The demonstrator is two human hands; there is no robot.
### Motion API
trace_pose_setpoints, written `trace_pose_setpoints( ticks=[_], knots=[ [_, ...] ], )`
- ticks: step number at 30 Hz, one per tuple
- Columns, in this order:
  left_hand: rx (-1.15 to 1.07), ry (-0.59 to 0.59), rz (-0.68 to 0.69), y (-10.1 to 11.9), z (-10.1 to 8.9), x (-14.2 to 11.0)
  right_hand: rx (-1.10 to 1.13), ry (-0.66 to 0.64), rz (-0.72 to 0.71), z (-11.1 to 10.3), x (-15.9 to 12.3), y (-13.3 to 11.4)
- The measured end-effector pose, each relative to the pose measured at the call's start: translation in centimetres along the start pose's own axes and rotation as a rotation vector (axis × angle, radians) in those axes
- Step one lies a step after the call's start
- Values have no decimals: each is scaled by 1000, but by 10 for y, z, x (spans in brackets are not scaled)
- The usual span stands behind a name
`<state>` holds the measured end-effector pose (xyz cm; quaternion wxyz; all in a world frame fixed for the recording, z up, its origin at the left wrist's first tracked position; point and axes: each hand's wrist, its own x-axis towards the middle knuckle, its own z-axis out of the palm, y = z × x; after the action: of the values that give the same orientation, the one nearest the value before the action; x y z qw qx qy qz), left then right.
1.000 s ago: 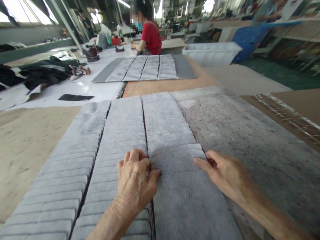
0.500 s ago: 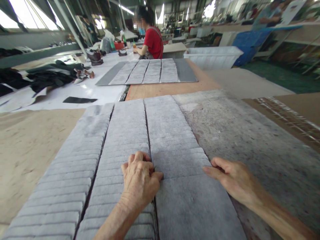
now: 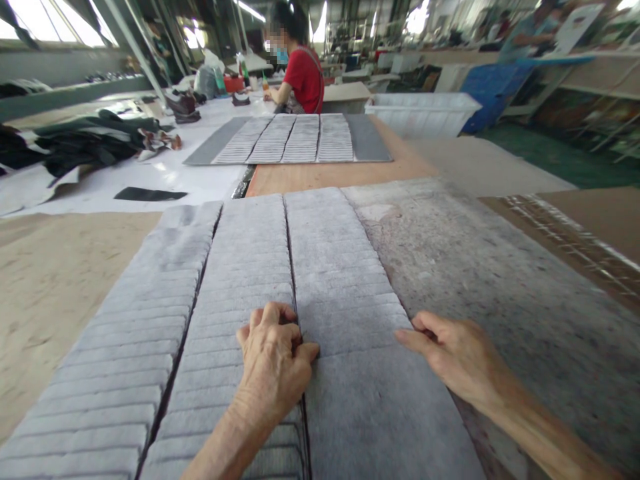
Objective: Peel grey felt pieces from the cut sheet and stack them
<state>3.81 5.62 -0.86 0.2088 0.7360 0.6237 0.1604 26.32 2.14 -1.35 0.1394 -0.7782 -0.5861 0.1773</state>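
Three columns of overlapping grey felt-like sheets run away from me across the work surface. The nearest grey sheet (image 3: 380, 413) in the right-hand column lies flat on top of the others. My left hand (image 3: 275, 350) rests over the gap beside the middle column (image 3: 240, 267), fingers curled and thumb on that sheet's left edge. With thumb and forefinger, my right hand (image 3: 457, 353) pinches the same sheet's right edge. The undersides of both grips are hidden. In the left column (image 3: 110, 373) the overlapped edges show as close ridges.
Brown paper (image 3: 60, 287) lies to the left, a stained grey board (image 3: 500, 267) to the right. Beyond are a grey board with several strip columns (image 3: 370, 137), black material (image 3: 90, 147), a white bin (image 3: 420, 110) and a seated person in red (image 3: 305, 77).
The view has shifted slightly, so everything sits a little further left in the picture. Both hands keep their places at the sheet's edges.
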Motion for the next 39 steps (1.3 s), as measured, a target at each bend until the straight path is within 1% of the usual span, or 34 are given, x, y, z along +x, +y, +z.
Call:
trace_pose_setpoints(
  ticks=[5,9,12,14,16,17,18,19,20,22,24,26,28,31,33,35,36,37,38,39],
  knots=[
    [-15,25,14,-3,2,-1,-27,39,-35,2,0,2],
    [8,48,39,-4,3,-3,-86,56,-15,3,-1,0],
    [87,88,85,-4,5,-8,-124,60,20,5,-4,-3],
    [170,164,116,-5,5,-12,-174,76,32,7,-7,-5],
    [240,286,164,-6,5,-16,-231,105,21,8,-10,-7],
    [252,334,214,-7,5,-18,-253,117,10,8,-11,-7],
    [244,351,293,-8,4,-20,-269,127,-2,8,-12,-7],
    [221,330,396,-9,4,-21,-276,130,-10,8,-12,-7],
    [196,276,512,-10,4,-22,-280,129,-13,8,-12,-7],
    [191,105,714,-12,4,-24,-287,129,-11,7,-13,-7],
    [263,-65,823,-13,5,-25,-287,136,-2,8,-12,-7],
    [341,-196,852,-13,6,-27,-278,150,-8,9,-12,-8],
    [384,-270,853,-13,6,-28,-267,170,-19,11,-11,-9],
    [423,-301,847,-12,4,-28,-262,208,4,12,-13,-7],
    [435,-303,851,-12,4,-27,-252,295,-36,8,-19,-5],
    [437,-301,858,-13,4,-27,-230,423,-192,3,-34,-3],
    [434,-301,864,-13,4,-27,-216,465,-295,2,-45,-2],
    [428,-301,869,-14,5,-27,-199,478,-405,1,-58,-3],
    [419,-302,874,-15,5,-26,-189,443,-489,2,-72,-4],
    [408,-303,877,-16,5,-26,-167,366,-554,5,-87,-6]
  ],
)
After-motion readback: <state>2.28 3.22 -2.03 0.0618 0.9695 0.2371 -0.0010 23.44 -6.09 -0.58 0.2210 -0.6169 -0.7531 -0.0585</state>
